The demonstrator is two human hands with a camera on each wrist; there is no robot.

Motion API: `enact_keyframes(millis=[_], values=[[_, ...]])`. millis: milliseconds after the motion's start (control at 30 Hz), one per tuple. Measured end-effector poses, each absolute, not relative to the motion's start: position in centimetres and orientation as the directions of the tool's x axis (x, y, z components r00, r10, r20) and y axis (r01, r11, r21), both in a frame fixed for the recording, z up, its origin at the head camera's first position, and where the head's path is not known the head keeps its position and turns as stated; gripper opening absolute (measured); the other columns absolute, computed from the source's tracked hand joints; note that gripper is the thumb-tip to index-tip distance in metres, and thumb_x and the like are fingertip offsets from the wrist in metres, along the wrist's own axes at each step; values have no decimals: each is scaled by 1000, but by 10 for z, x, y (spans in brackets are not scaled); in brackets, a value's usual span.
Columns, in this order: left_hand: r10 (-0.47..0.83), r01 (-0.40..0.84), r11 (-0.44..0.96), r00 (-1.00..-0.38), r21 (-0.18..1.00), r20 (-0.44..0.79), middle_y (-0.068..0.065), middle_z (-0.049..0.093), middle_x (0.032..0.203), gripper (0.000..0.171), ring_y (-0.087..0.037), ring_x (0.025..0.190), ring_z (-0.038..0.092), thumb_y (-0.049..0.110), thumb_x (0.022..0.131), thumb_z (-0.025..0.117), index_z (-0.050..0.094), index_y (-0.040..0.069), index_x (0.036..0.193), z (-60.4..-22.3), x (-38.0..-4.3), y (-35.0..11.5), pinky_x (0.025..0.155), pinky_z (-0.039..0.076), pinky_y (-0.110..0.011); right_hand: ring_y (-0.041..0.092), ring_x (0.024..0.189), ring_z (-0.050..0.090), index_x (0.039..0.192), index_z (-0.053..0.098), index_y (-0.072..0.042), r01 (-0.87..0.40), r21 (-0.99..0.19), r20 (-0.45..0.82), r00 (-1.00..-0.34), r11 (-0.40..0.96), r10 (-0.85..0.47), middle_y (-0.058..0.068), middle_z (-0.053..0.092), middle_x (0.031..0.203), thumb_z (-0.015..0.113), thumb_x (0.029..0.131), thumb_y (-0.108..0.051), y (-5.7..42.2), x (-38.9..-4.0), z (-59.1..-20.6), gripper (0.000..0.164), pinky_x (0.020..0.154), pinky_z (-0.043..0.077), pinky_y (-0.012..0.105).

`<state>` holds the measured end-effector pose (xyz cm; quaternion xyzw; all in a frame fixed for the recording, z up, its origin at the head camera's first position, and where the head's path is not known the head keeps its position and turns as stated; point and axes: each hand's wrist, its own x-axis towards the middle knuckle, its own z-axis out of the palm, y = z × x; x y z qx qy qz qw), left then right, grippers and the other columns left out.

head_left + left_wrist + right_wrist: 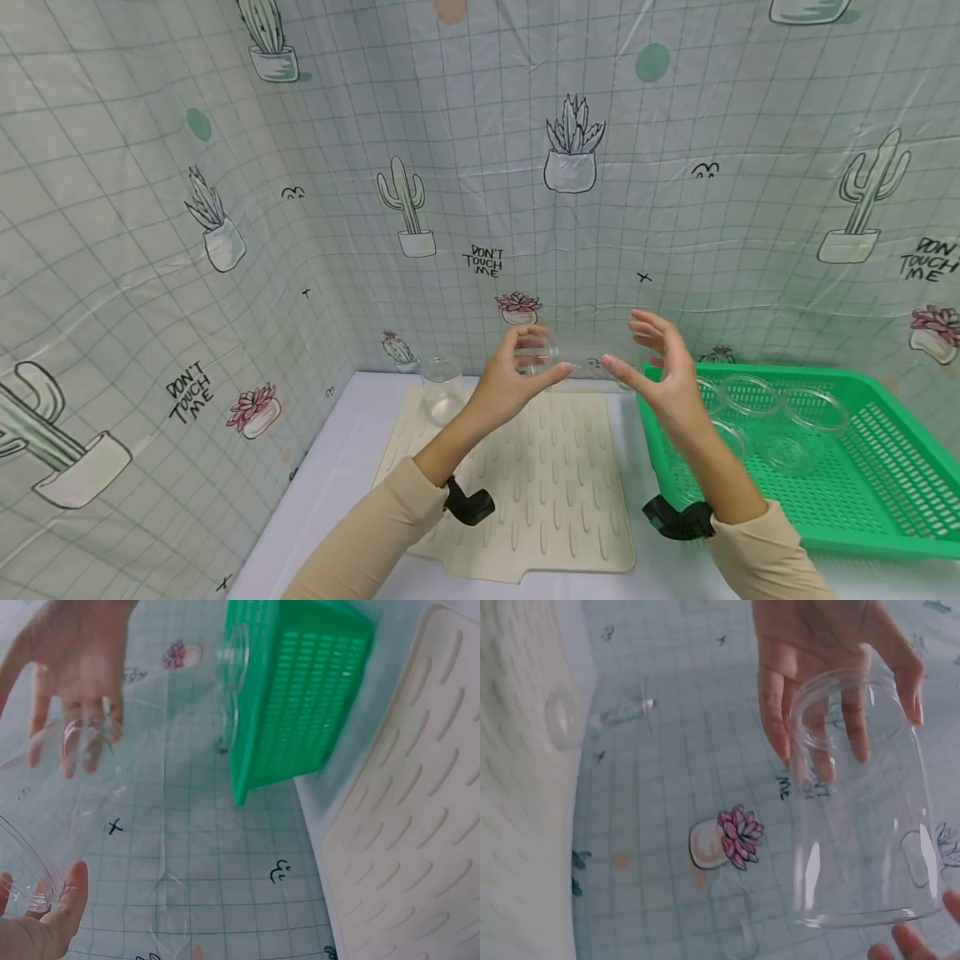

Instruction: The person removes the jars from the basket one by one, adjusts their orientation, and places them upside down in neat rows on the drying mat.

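Your beige sleeves (367,537) lie nearest. Your left hand (510,375) is curled round one end of a clear jar (862,832), raised near the cream mat's (555,492) far end; your right hand (670,379) spreads its fingers at the other end, contact unclear. The jar seems light, stiff, slick, perhaps breakable; cradle its side wall. Another jar (442,393) stands on the mat; rightward, a green basket (885,543) holds clear containers (750,397).

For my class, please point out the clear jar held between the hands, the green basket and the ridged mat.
Held clear jar (864,825): right wrist view, on its side wall.
Green basket (301,712): left wrist view, on its perforated side.
Ridged mat (555,483): head view, on its bare surface.
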<state>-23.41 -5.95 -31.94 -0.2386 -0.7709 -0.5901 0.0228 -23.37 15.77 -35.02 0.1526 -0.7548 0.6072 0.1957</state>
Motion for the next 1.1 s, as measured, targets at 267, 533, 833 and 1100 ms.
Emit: enact_keyframes(millis=[267, 533, 833, 1100], values=[[351, 409, 155, -874, 899, 337, -13, 45, 128, 52, -31, 113, 50, 19, 86, 66, 39, 14, 131, -318, -235, -60, 82, 49, -33, 29, 130, 27, 139, 29, -16, -254, -955, 249, -967, -153, 50, 12, 14, 148, 60, 89, -16, 151, -232, -359, 58, 102, 27, 46], [352, 434, 115, -859, 894, 372, -10, 44, 128, 53, -30, 112, 51, 17, 85, 66, 40, 13, 131, -318, -237, -61, 81, 50, -33, 34, 130, 31, 143, 9, -12, -66, -832, 135, -987, -551, -85, 11, 31, 134, 49, 95, -20, 136, -229, -369, 63, 104, 25, 52], [378, 453, 87, -839, 887, 391, -12, 41, 132, 55, -30, 114, 49, 15, 86, 65, 36, 9, 133, -320, -238, -59, 83, 49, -32, 27, 137, 15, 142, 9, -22, 65, -518, 114, -983, -853, -144, 10, 10, 149, 46, 95, -27, 116, -227, -383, 60, 109, 21, 44], [356, 449, 33, -840, 893, 409, -4, 43, 130, 53, -22, 112, 52, 20, 84, 68, 40, 18, 129, -342, -254, -56, 83, 50, -33, 26, 133, 26, 144, 13, -18, -1, -363, 50, -999, -932, -18, 11, 17, 148, 58, 90, -25, 102, -228, -379, 71, 105, 29, 42]])
